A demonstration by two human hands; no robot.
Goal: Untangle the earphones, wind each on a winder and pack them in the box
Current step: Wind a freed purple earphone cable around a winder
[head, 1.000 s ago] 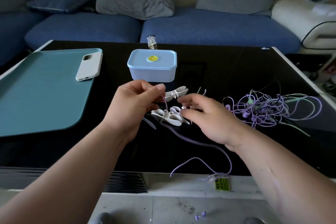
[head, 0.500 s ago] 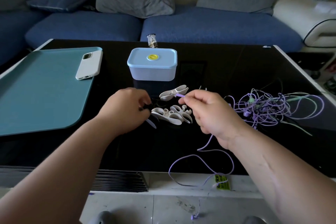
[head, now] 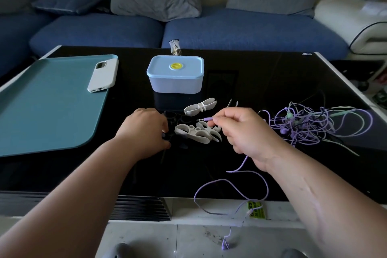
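Observation:
My right hand (head: 245,134) pinches the jack plug of a purple earphone (head: 206,119). Its cable runs under my palm, loops over the table's front edge, and its earbuds (head: 225,245) dangle below. My left hand (head: 144,130) lies at the left of the winders with its fingers curled on a black winder (head: 168,137), which is hard to make out on the black table. White winders (head: 196,132) lie between my hands, and another white winder (head: 200,107) lies behind them. The light blue box (head: 176,81) stands shut behind them. A tangle of purple and green earphones (head: 303,125) lies to the right.
A teal mat (head: 48,102) with a white phone (head: 103,75) on it covers the table's left side. A snack wrapper (head: 175,47) stands behind the box. A yellow-green label (head: 256,209) is at the table's front edge. A blue sofa (head: 230,25) runs along the far side.
My left hand let go of the purple cable and dropped to the black winders. My right hand drew the cable up until it held the jack plug; the earbuds now hang lower.

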